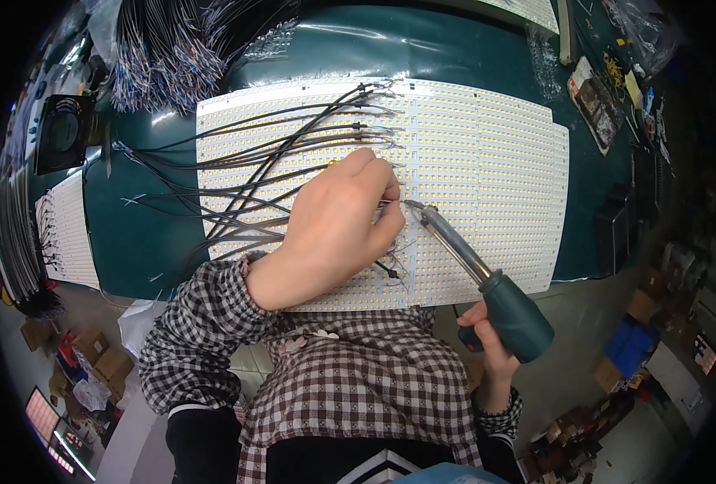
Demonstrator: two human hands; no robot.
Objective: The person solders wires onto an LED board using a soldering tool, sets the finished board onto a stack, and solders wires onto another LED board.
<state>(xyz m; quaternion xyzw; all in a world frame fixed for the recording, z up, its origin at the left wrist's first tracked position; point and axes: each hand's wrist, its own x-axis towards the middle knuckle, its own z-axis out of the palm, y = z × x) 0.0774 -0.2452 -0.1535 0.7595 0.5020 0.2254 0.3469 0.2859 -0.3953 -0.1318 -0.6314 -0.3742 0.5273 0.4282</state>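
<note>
A white LED board point(503, 194) with rows of small yellowish LEDs lies in front of me. Several black cables point(285, 143) stretch across its left half, their thin wire ends meeting the board near its middle. My left hand point(333, 214) rests over the board, thumb and fingers pinched on a thin cable wire whose end shows just past the fingertips. In my right hand point(491, 347) is a soldering gun point(519, 316) with a dark green handle and red trigger. Its metal barrel slants up leftward, and the tip sits close to the pinched wire; whether they touch I cannot tell.
A thick bundle of black cables point(172, 64) lies at the far left of the green tabletop point(350, 40). Below it stand a black square frame point(63, 135) and another LED board point(71, 234). A grimy small tray point(596, 105) and clear plastic point(644, 36) lie far right.
</note>
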